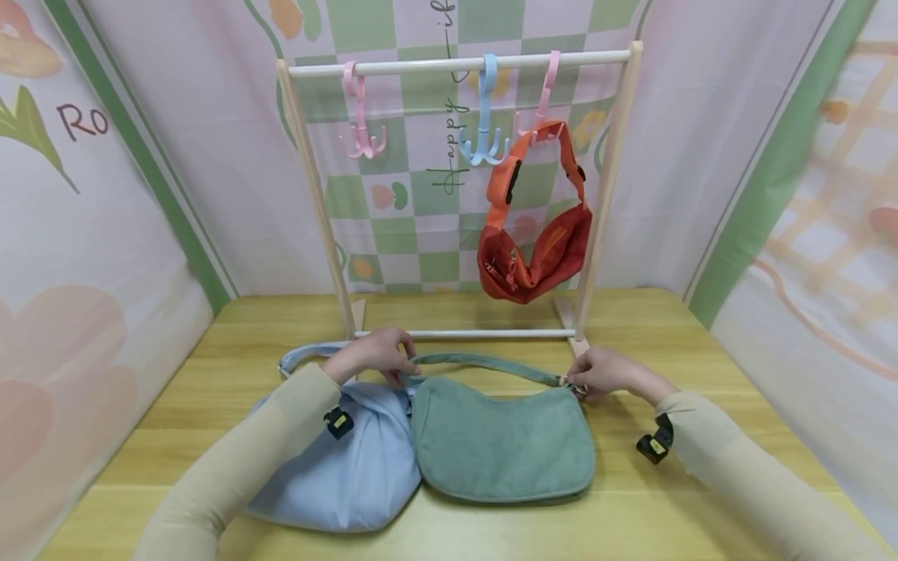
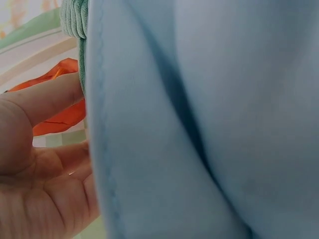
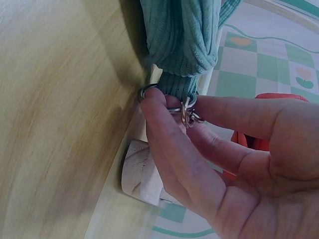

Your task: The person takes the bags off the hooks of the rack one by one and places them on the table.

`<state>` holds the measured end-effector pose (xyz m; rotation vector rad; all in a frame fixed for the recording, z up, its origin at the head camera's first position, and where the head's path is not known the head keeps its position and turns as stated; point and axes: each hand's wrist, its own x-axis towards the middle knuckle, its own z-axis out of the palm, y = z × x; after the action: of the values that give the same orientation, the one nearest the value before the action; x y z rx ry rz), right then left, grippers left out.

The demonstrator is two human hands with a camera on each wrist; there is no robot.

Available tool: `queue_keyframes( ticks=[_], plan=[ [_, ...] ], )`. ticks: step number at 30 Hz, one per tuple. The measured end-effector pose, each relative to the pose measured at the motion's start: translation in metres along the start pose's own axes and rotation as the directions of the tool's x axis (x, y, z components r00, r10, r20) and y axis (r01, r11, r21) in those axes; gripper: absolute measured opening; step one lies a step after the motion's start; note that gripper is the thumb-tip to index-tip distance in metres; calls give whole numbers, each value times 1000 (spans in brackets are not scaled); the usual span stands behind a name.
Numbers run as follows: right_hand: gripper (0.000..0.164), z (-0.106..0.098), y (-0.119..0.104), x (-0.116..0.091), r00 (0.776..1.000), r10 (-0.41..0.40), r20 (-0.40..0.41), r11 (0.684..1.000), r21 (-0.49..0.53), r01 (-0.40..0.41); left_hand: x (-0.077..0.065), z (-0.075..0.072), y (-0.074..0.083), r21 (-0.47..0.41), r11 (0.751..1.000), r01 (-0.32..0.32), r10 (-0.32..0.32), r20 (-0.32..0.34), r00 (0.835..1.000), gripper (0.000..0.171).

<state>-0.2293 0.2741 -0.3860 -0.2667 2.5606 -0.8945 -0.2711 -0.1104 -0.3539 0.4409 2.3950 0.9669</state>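
A green corduroy handbag (image 1: pixel 501 444) lies on the table with its strap (image 1: pixel 484 360) stretched along its top. My left hand (image 1: pixel 379 351) pinches the strap's left end; in the left wrist view its fingertips pass out of sight behind the light blue bag. At the right end, my right hand (image 1: pixel 603 372) pinches the metal rings (image 3: pixel 187 112) that join strap and bag. The light blue bag (image 1: pixel 351 460) lies left of the green one, touching its side, partly under my left forearm.
Behind the bags stands a rack with a white top rail (image 1: pixel 421 66) and wooden posts. A pink hook (image 1: pixel 361 132) and a blue hook (image 1: pixel 484 132) hang bare. Another pink hook (image 1: pixel 546 93) carries a red-orange waist bag (image 1: pixel 536 265). Patterned cloth walls surround the table (image 1: pixel 645 343).
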Motion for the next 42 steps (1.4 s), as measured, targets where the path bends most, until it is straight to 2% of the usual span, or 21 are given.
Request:
queue_keyframes(
  ticks=[9,16,25,33,42],
  plan=[
    [19,-2,2,2,1000,-4,0,1000,-1,4,2,0,-2,35,999,-10,9,13,1000,22],
    [19,-5,0,-3,1000,-9,-13,998,-57,8,1,0,1,51,999,-16,15,21,1000,20],
    [19,-6,-3,-7,1000,-2,-2,998,-68,2,0,0,4,86,996,-29,27,26,999,19],
    [19,-8,-6,-9,1000,17,7,996,-85,-17,-1,0,3,111,993,-32,32,4,999,19],
    [20,-10,-7,-10,1000,21,3,992,-126,-21,0,0,1,136,988,-66,72,-41,997,19]
  ],
)
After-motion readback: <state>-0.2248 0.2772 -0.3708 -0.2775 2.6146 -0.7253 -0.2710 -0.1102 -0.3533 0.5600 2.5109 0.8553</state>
